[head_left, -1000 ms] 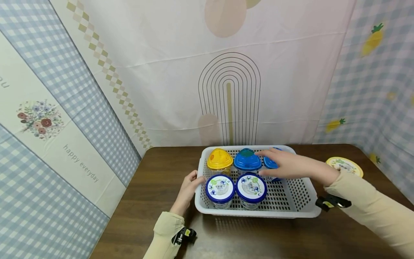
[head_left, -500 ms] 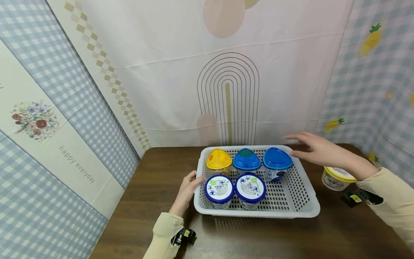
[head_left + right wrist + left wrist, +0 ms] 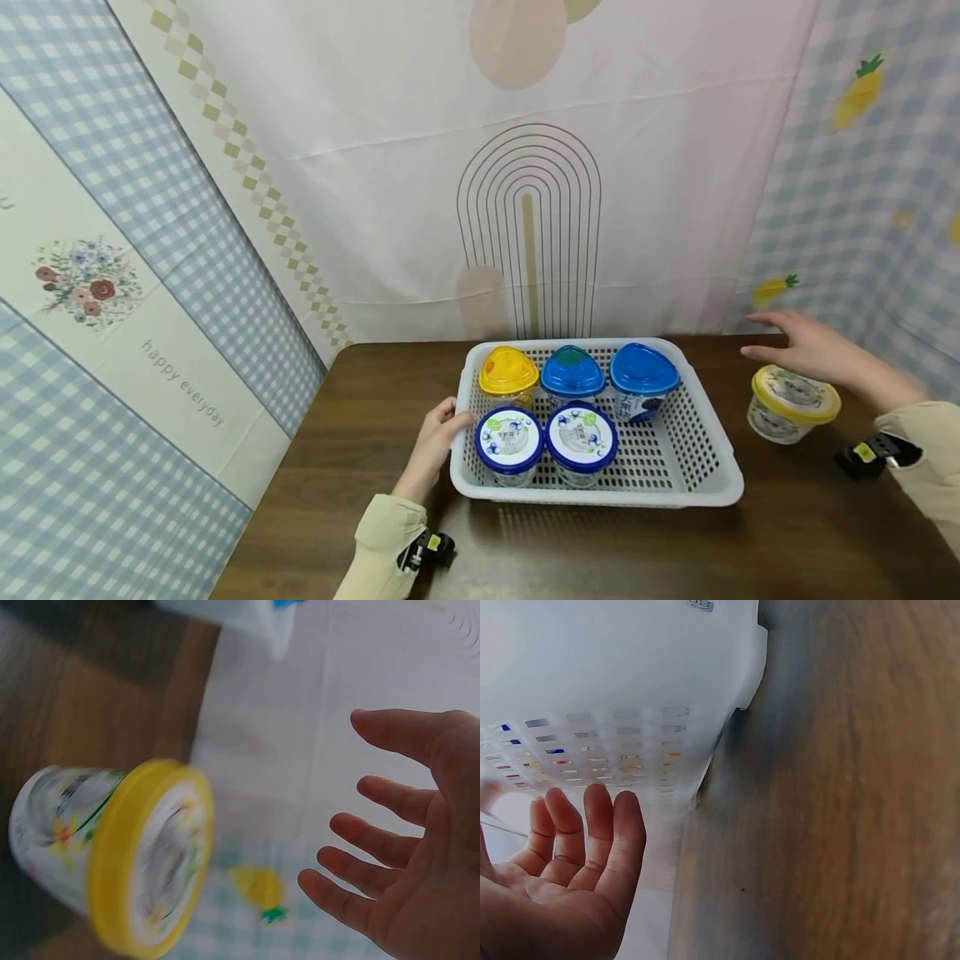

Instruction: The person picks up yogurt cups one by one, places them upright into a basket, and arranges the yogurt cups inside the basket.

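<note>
A white perforated plastic basket (image 3: 716, 492) sits on the table, and my left hand (image 3: 433, 437) holds its left rim, thumb over the edge. In the left wrist view the fingers (image 3: 626, 832) bend up against the basket's outer side. My right hand (image 3: 813, 348) hovers above and behind a tub with a yellow lid (image 3: 795, 404), its fingers spread and not touching it. The right wrist view shows that tub standing beside the bare palm. Inside the basket are a yellow-lidded cup (image 3: 508, 371), two blue-lidded cups (image 3: 643, 371) and two tubs with white-and-navy lids (image 3: 582, 437).
The brown wooden table (image 3: 360, 433) ends at a printed cloth backdrop (image 3: 390, 250) behind the basket. Checked cloth (image 3: 847, 242) hangs at the right. The basket's right part shows its bare perforated floor.
My right hand has left the rightmost blue-lidded cup in the basket and moved right, to above the yellow-lidded tub. The left hand stays on the basket rim.
</note>
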Action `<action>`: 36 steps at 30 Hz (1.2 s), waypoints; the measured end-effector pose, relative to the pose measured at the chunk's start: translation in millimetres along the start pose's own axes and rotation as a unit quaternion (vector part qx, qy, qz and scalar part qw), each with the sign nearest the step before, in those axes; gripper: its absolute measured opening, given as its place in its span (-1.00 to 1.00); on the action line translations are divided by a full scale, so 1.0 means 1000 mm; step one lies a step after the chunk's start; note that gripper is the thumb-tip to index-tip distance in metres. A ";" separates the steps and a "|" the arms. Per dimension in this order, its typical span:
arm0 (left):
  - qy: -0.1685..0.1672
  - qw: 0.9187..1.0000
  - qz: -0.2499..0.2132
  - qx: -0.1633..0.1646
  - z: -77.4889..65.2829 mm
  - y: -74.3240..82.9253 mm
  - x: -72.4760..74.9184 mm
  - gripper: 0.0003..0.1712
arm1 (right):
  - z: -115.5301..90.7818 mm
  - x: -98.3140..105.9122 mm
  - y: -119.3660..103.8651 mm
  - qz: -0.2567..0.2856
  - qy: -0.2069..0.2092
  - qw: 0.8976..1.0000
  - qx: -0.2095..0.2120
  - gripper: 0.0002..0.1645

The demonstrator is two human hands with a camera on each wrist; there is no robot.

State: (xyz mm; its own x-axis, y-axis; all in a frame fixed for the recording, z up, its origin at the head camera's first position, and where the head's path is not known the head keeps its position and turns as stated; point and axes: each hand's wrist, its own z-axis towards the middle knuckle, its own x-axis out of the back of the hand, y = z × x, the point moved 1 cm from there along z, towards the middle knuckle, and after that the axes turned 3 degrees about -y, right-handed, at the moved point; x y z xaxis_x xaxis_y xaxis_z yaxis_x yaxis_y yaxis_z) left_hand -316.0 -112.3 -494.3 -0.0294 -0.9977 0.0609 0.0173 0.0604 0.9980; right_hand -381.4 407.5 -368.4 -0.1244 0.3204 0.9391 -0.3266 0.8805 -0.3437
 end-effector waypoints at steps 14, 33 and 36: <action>-0.020 1.000 0.003 -0.008 -0.002 0.003 0.002 -0.82 | -0.025 -0.020 0.046 0.004 -0.021 0.999 -0.035 0.13; -0.020 1.000 0.010 0.002 -0.005 0.003 0.004 -0.81 | -0.038 -0.043 0.067 0.037 -0.079 0.992 -0.087 0.38; -0.018 1.000 0.012 0.003 -0.005 0.004 0.004 -0.82 | -0.038 -0.043 0.065 0.051 -0.079 0.993 -0.077 0.36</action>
State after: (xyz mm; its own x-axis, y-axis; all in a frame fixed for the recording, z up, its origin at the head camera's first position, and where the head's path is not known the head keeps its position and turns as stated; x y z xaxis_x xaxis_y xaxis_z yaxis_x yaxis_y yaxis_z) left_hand -310.8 -115.8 -490.6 -0.0646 -0.9943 0.0848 0.0133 0.0841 0.9964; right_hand -361.2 464.0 -431.1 -0.2988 0.3630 0.8826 -0.1588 0.8930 -0.4210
